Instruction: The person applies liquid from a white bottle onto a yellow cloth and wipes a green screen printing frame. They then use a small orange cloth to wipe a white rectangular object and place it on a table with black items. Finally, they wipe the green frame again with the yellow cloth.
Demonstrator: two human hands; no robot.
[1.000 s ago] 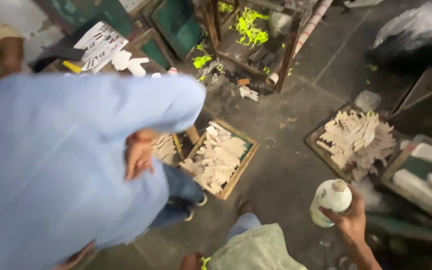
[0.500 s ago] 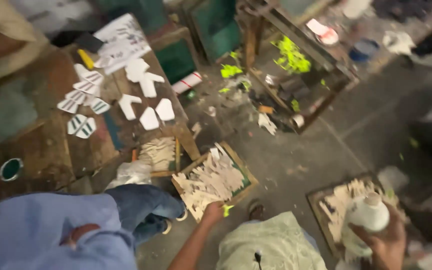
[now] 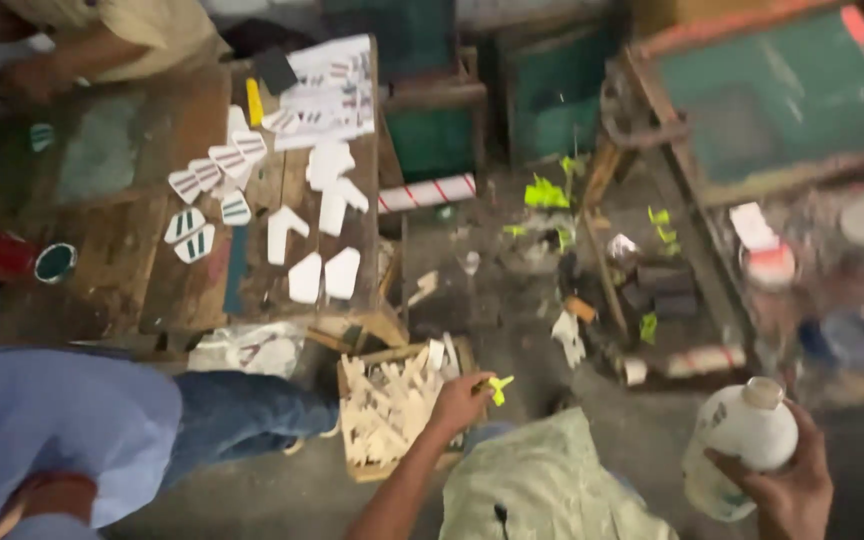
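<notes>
Right hand (image 3: 787, 490) wrapped round white bottle (image 3: 737, 448), low right; smooth, probably slippery, best held at the body. Left hand (image 3: 460, 402) pinching light, flimsy yellow scrap (image 3: 498, 386) over crate (image 3: 392, 412).

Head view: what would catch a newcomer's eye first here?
The right hand grips a white plastic bottle at lower right. The left hand pinches a small yellow-green piece above a wooden tray of pale cut-outs. White shapes dot the worktable at upper left.
</notes>
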